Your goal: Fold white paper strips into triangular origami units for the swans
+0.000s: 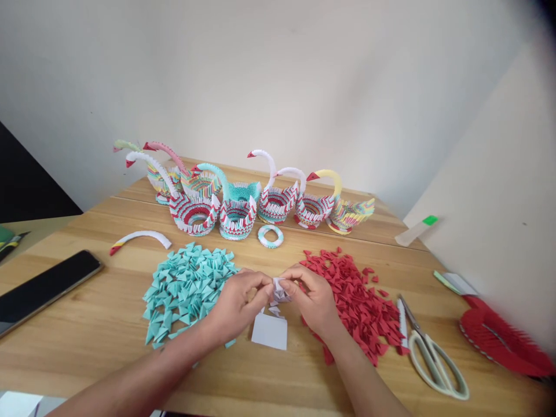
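Between my fingertips is a small folded piece of white paper (pixel 278 284), above the middle of the table. My left hand (pixel 237 304) pinches its left side, and the thumb and fingers of my right hand (pixel 313 296) close on its right side. Just below lie a few small white folded pieces (pixel 275 311) and a flat white paper rectangle (pixel 269 332). A heap of turquoise folded paper triangles (pixel 186 284) spreads beside my left hand. Red folded triangles (pixel 360 304) are heaped beside my right hand.
Several paper swans (pixel 194 213) stand along the back, with a turquoise-and-white ring (pixel 270 236) in front. A loose white swan neck (pixel 141 236) and a phone (pixel 50 284) lie left. Scissors (pixel 434 359), a red paper model (pixel 499 336) and a green-capped tube (pixel 414 231) are right.
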Demonstrator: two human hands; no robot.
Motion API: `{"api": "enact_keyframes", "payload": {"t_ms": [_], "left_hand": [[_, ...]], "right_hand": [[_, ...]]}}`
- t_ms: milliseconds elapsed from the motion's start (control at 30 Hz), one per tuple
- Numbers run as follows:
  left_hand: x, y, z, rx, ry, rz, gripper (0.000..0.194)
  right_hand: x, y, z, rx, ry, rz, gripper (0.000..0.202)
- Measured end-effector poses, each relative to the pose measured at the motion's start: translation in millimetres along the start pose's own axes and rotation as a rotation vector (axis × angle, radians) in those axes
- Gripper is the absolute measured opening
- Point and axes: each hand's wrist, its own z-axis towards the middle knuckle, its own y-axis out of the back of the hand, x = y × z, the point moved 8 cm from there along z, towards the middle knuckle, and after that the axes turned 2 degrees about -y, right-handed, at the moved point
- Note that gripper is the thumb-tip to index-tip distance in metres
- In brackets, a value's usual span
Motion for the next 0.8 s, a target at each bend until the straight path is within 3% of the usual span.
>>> {"api": "enact_keyframes", "payload": {"t_ms": [300, 633, 800], "left_hand": [[14.0, 1.7, 2.2, -0.087, 0.093, -0.127, 0.013], [5.3, 8.2, 2.1, -0.113, 0.024, -0.016, 0.015], [-1.6, 5.2, 1.2, -0.101, -0.087, 0.174, 0.009]], "right_hand": [[1.8, -7.7, -1.9, 0.019, 0.043, 0.073, 0.009], [3.5, -8.2, -1.3, 0.014, 0.049, 0.05, 0.006], [17.9, -8.9, -1.9, 0.047, 0.214, -0.118, 0.004]]}}
